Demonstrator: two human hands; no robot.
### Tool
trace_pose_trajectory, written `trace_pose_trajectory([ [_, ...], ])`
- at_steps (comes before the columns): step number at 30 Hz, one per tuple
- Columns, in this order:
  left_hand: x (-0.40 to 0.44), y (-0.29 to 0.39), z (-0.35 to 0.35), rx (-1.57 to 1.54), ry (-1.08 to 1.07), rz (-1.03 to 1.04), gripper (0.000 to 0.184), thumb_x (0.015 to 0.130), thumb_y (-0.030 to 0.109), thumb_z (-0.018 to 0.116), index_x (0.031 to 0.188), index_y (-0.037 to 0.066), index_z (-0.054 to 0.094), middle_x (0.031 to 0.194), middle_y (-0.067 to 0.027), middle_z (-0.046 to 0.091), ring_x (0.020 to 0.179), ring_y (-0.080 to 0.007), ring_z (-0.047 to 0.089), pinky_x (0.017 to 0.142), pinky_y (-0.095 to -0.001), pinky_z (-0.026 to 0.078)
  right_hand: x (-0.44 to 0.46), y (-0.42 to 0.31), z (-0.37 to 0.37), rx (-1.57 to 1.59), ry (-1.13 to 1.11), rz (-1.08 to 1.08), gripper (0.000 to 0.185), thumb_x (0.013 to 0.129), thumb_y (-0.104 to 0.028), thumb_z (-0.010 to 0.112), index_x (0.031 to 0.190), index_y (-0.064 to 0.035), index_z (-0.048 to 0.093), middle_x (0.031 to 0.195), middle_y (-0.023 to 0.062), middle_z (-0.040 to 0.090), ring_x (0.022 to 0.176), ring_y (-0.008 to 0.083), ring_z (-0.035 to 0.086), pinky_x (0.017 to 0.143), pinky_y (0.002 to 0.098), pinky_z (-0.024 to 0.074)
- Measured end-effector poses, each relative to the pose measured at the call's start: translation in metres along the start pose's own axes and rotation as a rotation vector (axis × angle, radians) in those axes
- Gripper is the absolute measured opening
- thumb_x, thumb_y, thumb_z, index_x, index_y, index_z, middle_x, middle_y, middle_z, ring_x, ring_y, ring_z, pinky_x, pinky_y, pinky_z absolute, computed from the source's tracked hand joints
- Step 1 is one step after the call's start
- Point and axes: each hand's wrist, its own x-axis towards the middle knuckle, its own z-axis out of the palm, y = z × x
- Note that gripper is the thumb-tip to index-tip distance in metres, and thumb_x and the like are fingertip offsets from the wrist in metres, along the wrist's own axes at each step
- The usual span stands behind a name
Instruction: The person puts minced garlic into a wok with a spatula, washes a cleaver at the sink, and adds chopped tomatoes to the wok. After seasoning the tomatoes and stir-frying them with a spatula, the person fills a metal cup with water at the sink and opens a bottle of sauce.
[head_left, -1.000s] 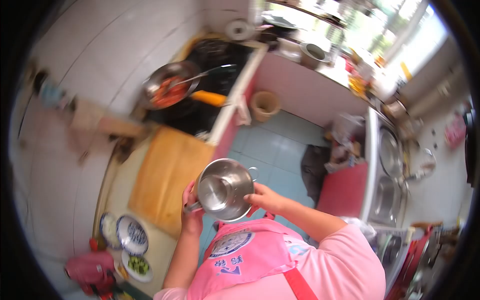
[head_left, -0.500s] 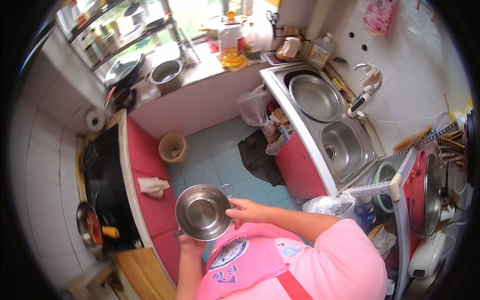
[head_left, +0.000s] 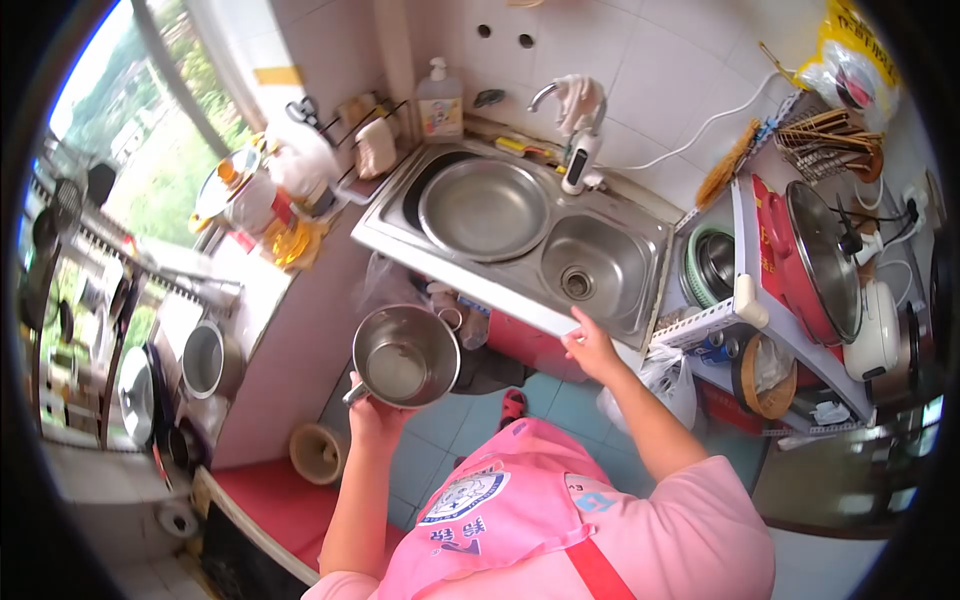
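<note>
Left hand: the left hand (head_left: pixel 378 412) grips a metal pot (head_left: pixel 405 357) from beneath, left of the frame's center.
Metal pot: it sits above the palm, its bottom visible; whether liquid lies inside cannot be told.
Right hand: partly open, the right hand (head_left: pixel 592 350) is at the sink's (head_left: pixel 655 290) front edge, contact unclear, well apart from the pot.
Sink: a round steel pan (head_left: pixel 483 212) fills its left side; the right basin (head_left: pixel 597 255) lies open, upper center.
</note>
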Motion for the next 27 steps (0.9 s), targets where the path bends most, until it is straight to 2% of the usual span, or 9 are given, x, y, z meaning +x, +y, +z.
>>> trace_pose_trajectory([
  [3,0.076,0.002,0.036,0.023,-0.110,-0.096,0.056,0.097,0.050,0.033,0.136,0.010,0.041,0.133,-0.0139,0.050,0.113,-0.0360,0.058,0.084,-0.0542,0.053,0.060,-0.001,-0.043,-0.228,0.114,-0.066,0.068,0.085,-0.015,0.064,0.144,-0.0033,0.033,0.086,0.0096,0.067,0.076,0.0228,0.066,0.074,0.0332,0.0510],
  [4,0.099,0.000,0.051,0.039,-0.057,-0.114,0.059,0.097,0.053,0.030,0.138,0.012,0.039,0.136,-0.0130,0.048,0.117,-0.0373,0.055,0.090,-0.0573,0.048,0.087,0.001,-0.055,-0.257,0.129,-0.144,0.069,0.087,-0.011,0.063,0.147,-0.0069,0.029,0.087,0.0048,0.064,0.063,0.0102,0.060,0.062,0.0261,0.0493],
  [7,0.173,-0.005,0.089,0.043,-0.156,-0.179,0.069,0.096,0.062,0.022,0.142,0.012,0.034,0.144,-0.0140,0.040,0.128,-0.0425,0.043,0.098,-0.0615,0.038,0.178,0.008,-0.091,-0.434,0.194,-0.151,0.076,0.083,-0.014,0.066,0.148,-0.0092,0.029,0.094,0.0114,0.064,0.085,0.0246,0.062,0.081,0.0360,0.0491],
  [13,0.286,-0.016,0.169,0.051,-0.068,-0.190,0.060,0.097,0.058,0.028,0.134,0.013,0.042,0.137,-0.0136,0.046,0.124,-0.0389,0.047,0.093,-0.0625,0.044,0.322,0.033,-0.122,-0.685,0.230,-0.104,0.078,0.084,-0.018,0.064,0.150,-0.0183,0.022,0.116,0.0188,0.056,0.105,0.0385,0.056,0.091,0.0449,0.0462],
  [14,0.304,-0.017,0.178,0.044,-0.047,-0.203,0.060,0.097,0.058,0.029,0.134,0.013,0.042,0.137,-0.0136,0.047,0.124,-0.0388,0.046,0.093,-0.0632,0.044,0.327,0.024,-0.123,-0.751,0.173,0.028,0.077,0.085,-0.019,0.063,0.150,-0.0211,0.022,0.118,0.0183,0.055,0.107,0.0381,0.056,0.090,0.0463,0.0462],
  [17,0.350,-0.019,0.207,0.028,-0.031,-0.214,0.064,0.096,0.060,0.032,0.138,0.012,0.039,0.139,-0.0147,0.044,0.125,-0.0401,0.045,0.095,-0.0658,0.041,0.344,0.042,-0.120,-0.765,0.182,-0.038,0.076,0.086,-0.020,0.062,0.150,-0.0219,0.022,0.116,0.0171,0.055,0.106,0.0359,0.057,0.089,0.0461,0.0470],
  [22,0.410,-0.022,0.240,0.027,-0.131,-0.297,0.064,0.096,0.059,0.031,0.140,0.013,0.037,0.142,-0.0121,0.043,0.127,-0.0386,0.044,0.096,-0.0631,0.040,0.338,0.046,-0.112,-0.789,0.127,0.118,0.076,0.086,-0.021,0.062,0.150,-0.0264,0.021,0.113,0.0163,0.057,0.106,0.0342,0.057,0.087,0.0462,0.0477],
  [25,0.436,-0.024,0.253,0.042,-0.192,-0.341,0.061,0.096,0.058,0.031,0.139,0.015,0.040,0.140,-0.0091,0.046,0.127,-0.0361,0.046,0.093,-0.0613,0.043,0.346,0.043,-0.107,-0.792,0.137,0.235,0.070,0.085,-0.023,0.063,0.148,-0.0260,0.030,0.114,0.0158,0.058,0.107,0.0341,0.057,0.088,0.0452,0.0478],
  [27,0.453,-0.029,0.249,0.023,-0.264,-0.378,0.060,0.096,0.058,0.031,0.138,0.016,0.041,0.139,-0.0093,0.047,0.126,-0.0360,0.046,0.090,-0.0604,0.047,0.359,0.065,-0.101,-0.459,0.213,0.247,0.062,0.086,-0.026,0.063,0.143,-0.0224,0.041,0.117,0.0158,0.059,0.108,0.0322,0.058,0.090,0.0426,0.0472],
])
